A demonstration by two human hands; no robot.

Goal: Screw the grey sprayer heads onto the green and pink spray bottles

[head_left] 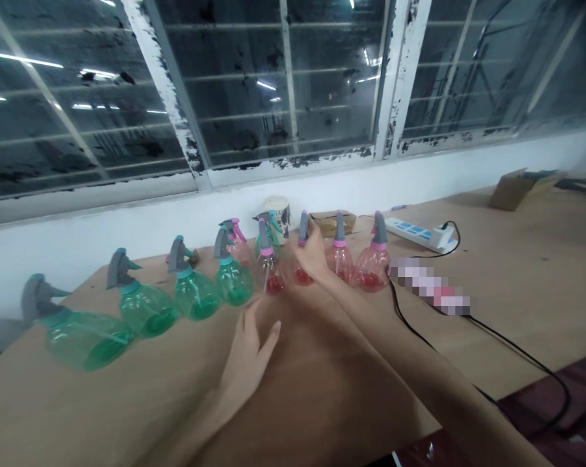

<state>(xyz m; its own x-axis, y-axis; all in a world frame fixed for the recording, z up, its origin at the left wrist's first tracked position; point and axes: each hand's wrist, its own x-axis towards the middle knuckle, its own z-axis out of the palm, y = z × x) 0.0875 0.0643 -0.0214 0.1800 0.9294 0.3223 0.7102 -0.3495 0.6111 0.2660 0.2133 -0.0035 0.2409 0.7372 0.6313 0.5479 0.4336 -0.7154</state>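
Observation:
A row of spray bottles stands along the back of a brown table [322,389]. Several green ones [195,292] fill the left part, and several pink ones [370,269] fill the right part. My right hand [315,256] reaches into the pink group and wraps round one pink bottle [302,272], whose grey trigger head rises above my fingers. My left hand [248,353] rests on the table in front of the green bottles, fingers stretched out and apart, holding nothing.
A white power strip [422,235] lies at the back right, its black cable [516,353] running across the table towards the front edge. A small cardboard box [332,222] and a cup [278,217] stand behind the bottles. Another box [511,188] sits far right. Windows line the wall.

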